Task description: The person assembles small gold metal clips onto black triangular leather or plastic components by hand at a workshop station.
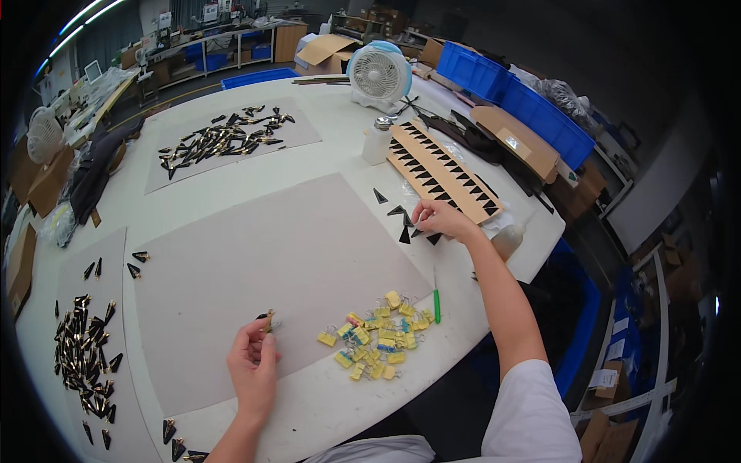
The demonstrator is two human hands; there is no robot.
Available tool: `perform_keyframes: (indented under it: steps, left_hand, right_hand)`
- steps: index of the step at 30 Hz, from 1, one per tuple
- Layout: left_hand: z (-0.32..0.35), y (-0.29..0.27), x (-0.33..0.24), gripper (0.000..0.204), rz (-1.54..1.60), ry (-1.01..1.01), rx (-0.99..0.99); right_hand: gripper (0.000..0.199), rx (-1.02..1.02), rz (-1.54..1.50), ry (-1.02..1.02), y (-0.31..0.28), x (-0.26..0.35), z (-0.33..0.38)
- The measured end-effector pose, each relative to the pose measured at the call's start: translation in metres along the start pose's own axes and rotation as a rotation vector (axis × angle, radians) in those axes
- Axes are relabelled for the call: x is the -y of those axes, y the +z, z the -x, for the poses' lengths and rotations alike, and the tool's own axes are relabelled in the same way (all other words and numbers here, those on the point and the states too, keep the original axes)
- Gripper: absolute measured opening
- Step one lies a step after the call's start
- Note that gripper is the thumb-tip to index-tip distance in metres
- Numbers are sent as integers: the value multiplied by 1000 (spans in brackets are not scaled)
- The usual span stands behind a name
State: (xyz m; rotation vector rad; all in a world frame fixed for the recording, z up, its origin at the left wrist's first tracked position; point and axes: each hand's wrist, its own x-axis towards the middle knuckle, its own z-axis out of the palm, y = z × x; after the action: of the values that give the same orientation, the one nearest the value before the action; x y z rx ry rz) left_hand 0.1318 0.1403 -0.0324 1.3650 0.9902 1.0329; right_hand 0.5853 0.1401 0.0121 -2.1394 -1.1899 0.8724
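Note:
My left hand [255, 366] is above the near edge of a large grey board [262, 239]. Its thumb and fingers pinch a small black piece with gold-coloured metal [268, 318], partly hidden by the fingers. At the right of the table, my right hand [445, 221] closes its fingertips on a small black triangular piece [417, 231]. Several loose black triangles [404, 235] lie beside that hand. Beyond it, a tan card [432, 158] carries rows of black triangles. Yellow binder clips [386, 336], with a few blue ones among them, are heaped between my hands.
A green-handled awl [437, 305] lies right of the clips. Black-and-gold pieces are piled on a left board [65, 270] and a far board [297, 127]. A clear bottle [377, 143] and a fan [379, 73] stand at the back; blue crates [540, 108] are behind the card.

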Motion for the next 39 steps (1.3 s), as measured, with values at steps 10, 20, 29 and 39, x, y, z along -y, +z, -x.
perform_keyframes:
  steps: [10,20,29,39]
  left_hand:
    - [0,0,0,20,-1,1,29]
    - [3,-10,-6,22,43,-35,7]
    - [39,-32,-37,33,225,-151,-66]
    - [79,-76,-27,38,466,-202,-155]
  right_hand:
    - [21,-169,326,-47,0,-5,11]
    - [22,-134,236,-316,44,51,94]
    - [51,-79,404,-864,157,92,188]
    - [29,27,413,-809,168,107,161]
